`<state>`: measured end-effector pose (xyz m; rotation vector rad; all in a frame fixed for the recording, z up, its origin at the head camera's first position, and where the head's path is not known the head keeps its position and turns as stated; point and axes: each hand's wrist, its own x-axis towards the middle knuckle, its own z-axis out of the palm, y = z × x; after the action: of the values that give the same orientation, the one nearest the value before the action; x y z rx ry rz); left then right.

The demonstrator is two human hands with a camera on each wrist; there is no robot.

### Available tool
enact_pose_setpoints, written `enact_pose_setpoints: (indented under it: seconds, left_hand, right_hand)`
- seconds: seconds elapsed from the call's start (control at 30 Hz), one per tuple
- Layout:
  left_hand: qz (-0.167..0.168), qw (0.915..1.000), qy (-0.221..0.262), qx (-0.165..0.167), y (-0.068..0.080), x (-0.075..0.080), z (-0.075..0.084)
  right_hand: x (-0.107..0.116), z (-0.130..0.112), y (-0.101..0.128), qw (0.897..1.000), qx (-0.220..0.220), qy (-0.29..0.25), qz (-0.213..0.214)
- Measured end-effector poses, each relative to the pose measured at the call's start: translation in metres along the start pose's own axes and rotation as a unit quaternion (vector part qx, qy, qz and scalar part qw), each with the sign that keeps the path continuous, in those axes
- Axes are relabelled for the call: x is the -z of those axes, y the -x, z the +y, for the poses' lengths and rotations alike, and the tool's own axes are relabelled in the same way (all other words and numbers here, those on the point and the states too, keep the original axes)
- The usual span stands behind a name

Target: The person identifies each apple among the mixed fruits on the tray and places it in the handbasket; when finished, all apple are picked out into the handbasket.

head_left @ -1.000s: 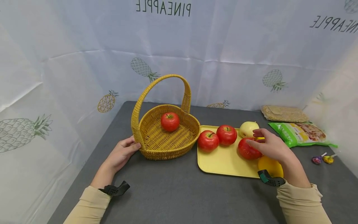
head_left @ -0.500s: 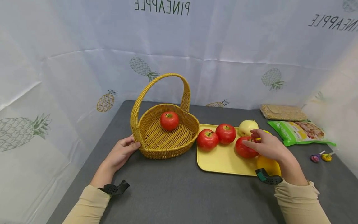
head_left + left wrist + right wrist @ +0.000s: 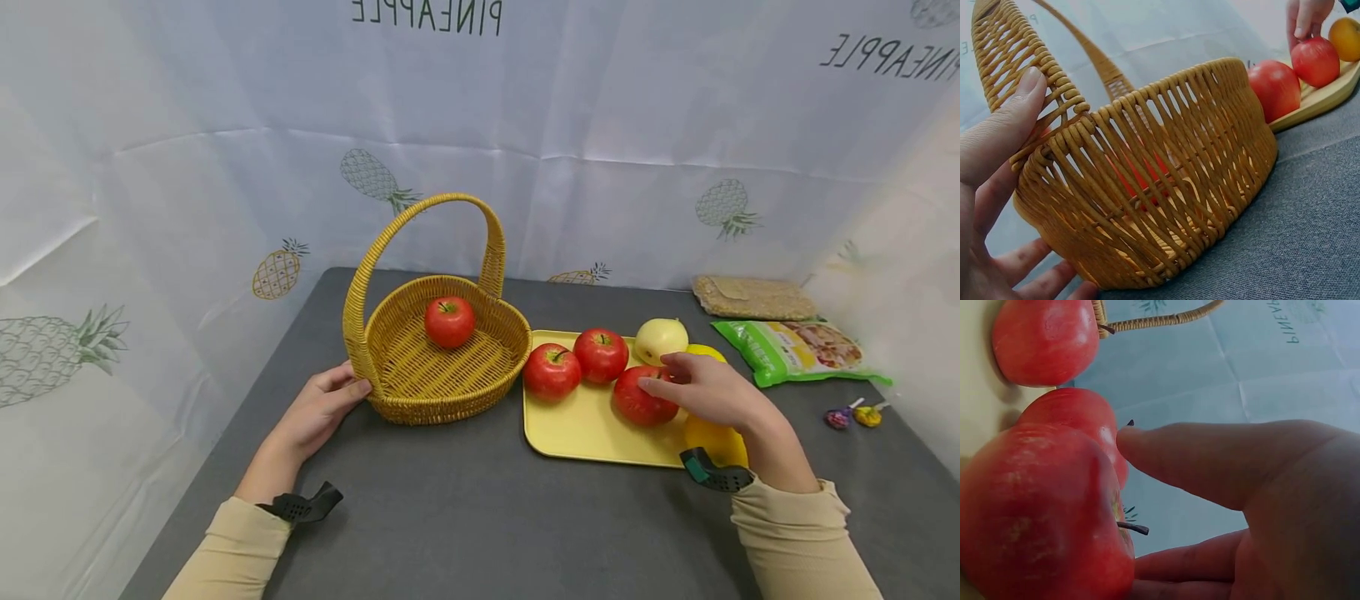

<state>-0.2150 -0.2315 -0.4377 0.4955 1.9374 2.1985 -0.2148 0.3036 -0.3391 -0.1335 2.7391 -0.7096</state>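
In the head view, my left hand (image 3: 315,412) holds the wicker basket (image 3: 442,408) at the foot of its handle. The left wrist view shows the thumb on the handle's weave and the other fingers along the basket's side. One red apple (image 3: 450,322) lies inside. My right hand (image 3: 712,387) is over the nearest red apple (image 3: 637,400) on the yellow tray (image 3: 577,435), fingers at its far side. In the right wrist view the thumb stretches out above this apple (image 3: 1041,519), not wrapped round it. Two more red apples, left (image 3: 552,372) and middle (image 3: 601,356), share the tray.
A pale pear-like fruit (image 3: 661,340) sits at the tray's back. Yellow fruit (image 3: 716,442) is partly hidden under my right hand. Farther right are a green snack bag (image 3: 802,350), a tan packet (image 3: 753,298) and two lollipops (image 3: 838,417). A printed white curtain (image 3: 600,125) encloses the table.
The nearest apple on the tray has shifted a little left, toward the other two apples, and my right hand has moved slightly left too. My left hand stays on the basket.
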Motion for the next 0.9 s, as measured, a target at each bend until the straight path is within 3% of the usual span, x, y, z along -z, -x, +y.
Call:
enact_pose_setpoints:
  seconds: [0.5,0.9]
  left_hand:
    - [-0.009,1.0000,0.004,0.000,0.000,0.000,0.002]
    - [-0.011,0.9999,0.006,-0.004,0.000,0.000,0.002]
  right_hand:
    - [-0.016,-0.012,-0.002,0.997,0.072,0.005,-0.028]
    - [-0.029,-0.016,-0.009,0.995,0.093,-0.010,-0.028]
